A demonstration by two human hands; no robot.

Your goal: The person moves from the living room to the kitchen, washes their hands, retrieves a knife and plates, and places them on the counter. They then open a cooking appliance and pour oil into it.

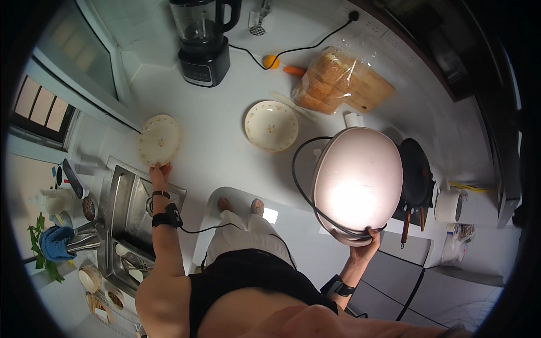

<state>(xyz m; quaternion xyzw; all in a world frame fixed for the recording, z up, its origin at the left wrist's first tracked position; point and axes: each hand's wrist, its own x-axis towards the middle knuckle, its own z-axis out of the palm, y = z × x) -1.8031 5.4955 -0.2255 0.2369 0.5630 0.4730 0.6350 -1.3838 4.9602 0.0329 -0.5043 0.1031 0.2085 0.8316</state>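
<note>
My left hand [160, 172] grips the near rim of a cream plate [159, 141] with a small floral pattern, at the counter's left beside the window. On the right, my right hand [366, 247] holds the near end of a large, glossy pale-pink oval electric appliance [359, 177], perhaps a closed electric pan. Its black cord [296, 169] loops off the left side and passes under my fingers. A second floral dish [271, 126] rests mid-counter between the two. Whether the appliance touches the counter is hard to tell.
At the back stand a blender [205, 46], an orange fruit [271, 62], a carrot [294, 71], a bag of bread [323, 84] and a wooden cutting board [372, 86]. A knife [291, 103] lies near the dish. Left is a steel sink [122, 198]; right, a black frying pan [414, 171].
</note>
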